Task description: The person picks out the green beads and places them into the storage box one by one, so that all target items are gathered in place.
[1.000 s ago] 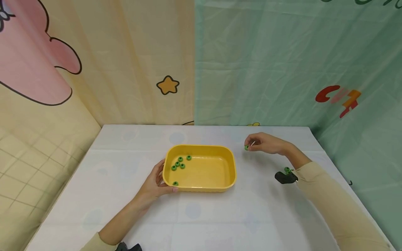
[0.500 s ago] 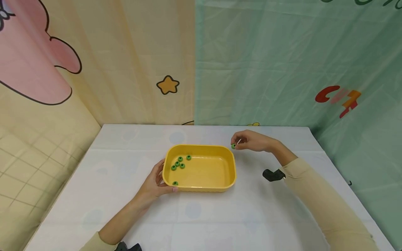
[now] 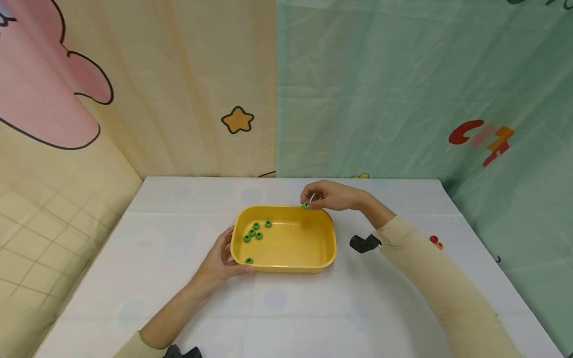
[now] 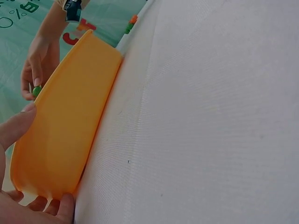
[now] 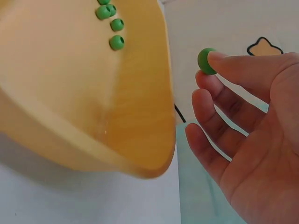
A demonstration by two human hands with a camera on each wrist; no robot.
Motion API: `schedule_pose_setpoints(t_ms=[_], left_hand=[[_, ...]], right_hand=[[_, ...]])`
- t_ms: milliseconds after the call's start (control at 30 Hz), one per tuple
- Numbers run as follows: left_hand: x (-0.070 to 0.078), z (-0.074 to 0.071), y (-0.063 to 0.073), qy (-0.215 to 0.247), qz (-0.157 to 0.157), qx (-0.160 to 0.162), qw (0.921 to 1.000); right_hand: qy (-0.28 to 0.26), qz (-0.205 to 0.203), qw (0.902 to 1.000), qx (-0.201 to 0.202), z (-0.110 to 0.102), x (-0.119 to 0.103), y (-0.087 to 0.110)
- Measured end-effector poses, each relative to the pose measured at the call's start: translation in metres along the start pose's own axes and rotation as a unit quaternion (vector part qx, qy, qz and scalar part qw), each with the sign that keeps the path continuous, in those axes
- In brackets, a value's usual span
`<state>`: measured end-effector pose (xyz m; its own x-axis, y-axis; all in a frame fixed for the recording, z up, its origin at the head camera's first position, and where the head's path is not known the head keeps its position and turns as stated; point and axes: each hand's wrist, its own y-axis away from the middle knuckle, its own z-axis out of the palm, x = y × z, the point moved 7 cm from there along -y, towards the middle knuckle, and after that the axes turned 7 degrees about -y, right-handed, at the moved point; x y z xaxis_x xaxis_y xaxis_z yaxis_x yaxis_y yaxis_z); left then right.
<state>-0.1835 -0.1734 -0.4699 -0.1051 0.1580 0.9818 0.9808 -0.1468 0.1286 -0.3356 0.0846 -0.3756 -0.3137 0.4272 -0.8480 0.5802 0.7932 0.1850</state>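
A yellow rectangular tray stands on the table, with several green beads lying in its left part. My left hand grips the tray's left end, thumb over the near rim and fingers against the outer wall, as the left wrist view shows. Above the tray's far right rim, my right hand pinches a single green bead between thumb and index finger. In the right wrist view the other fingers are loosely bent and hold nothing.
A red bead and an orange bead lie on the white-covered table at the right, beyond the right sleeve. Curtains with printed figures hang behind the table. A black device is worn at the right wrist.
My right hand has moved left with the green bead, from right of the tray to above its far rim. Red and orange beads have come into view. The left hand stays put.
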Motion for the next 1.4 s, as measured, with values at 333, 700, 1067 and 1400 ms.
schedule_pose_setpoints(t_ms=[333,700,1067,1400], left_hand=[[-0.001,-0.001,0.002,-0.004,-0.01,0.007,0.9999],[-0.001,0.0,0.001,0.003,-0.007,0.0,1.0],[0.001,0.0,0.0,-0.001,-0.001,0.0,1.0],[0.001,-0.001,0.0,-0.003,0.0,0.0,1.0]], right_hand=[[0.006,-0.042,0.999,-0.016,0.025,-0.025,-0.033],[0.044,-0.059,0.9973,0.008,0.032,-0.032,-0.051],[0.018,-0.035,0.9975,0.059,0.017,-0.013,-0.033],[0.022,-0.016,0.9962,0.082,0.003,0.003,-0.005]])
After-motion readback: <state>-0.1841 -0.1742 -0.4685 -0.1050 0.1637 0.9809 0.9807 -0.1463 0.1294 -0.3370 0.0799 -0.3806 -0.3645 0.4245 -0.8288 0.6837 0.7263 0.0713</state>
